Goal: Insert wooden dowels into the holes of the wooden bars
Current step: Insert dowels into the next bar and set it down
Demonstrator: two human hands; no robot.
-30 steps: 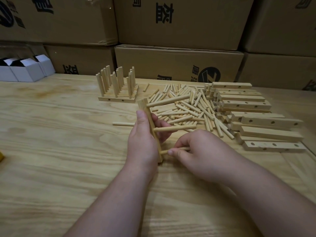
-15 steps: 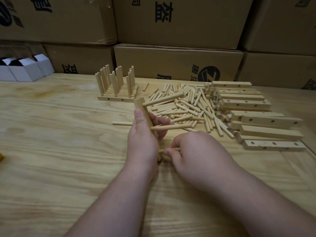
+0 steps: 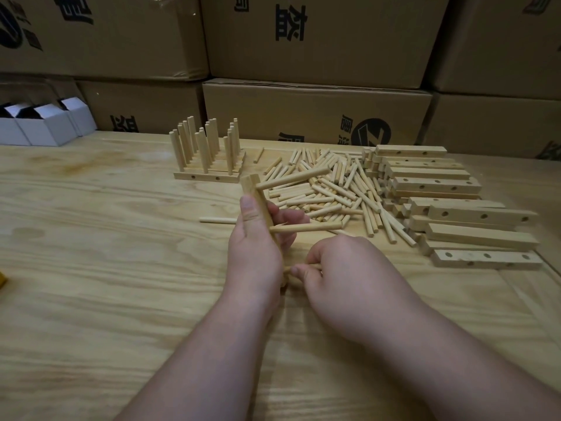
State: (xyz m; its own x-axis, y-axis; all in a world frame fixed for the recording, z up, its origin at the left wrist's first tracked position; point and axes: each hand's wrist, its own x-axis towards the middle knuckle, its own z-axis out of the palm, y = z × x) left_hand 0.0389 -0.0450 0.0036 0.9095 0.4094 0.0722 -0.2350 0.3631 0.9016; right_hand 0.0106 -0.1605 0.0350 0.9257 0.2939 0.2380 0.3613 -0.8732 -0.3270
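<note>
Stacked cardboard boxes (image 3: 315, 117) back a pale plywood table (image 3: 91, 268) strewn with dowels (image 3: 331, 189).

Counter (image 3: 106, 268): pale wood with bold wavy grain, smooth, faint sheen, one darker stain at 10 o'clock. Loose dowels (image 3: 328, 189): light unfinished wood, round, matt, smooth. Drilled bars (image 3: 473, 217) at 3 o'clock: same pale raw wood, matt, sawn faces slightly rough. Bar held in the hands (image 3: 261, 205): bare wood, matt. Cartons (image 3: 315, 113) at 12 o'clock: brown corrugated cardboard, matt, black print. Small boxes (image 3: 45, 132) at 10 o'clock: white card, matt.
</note>
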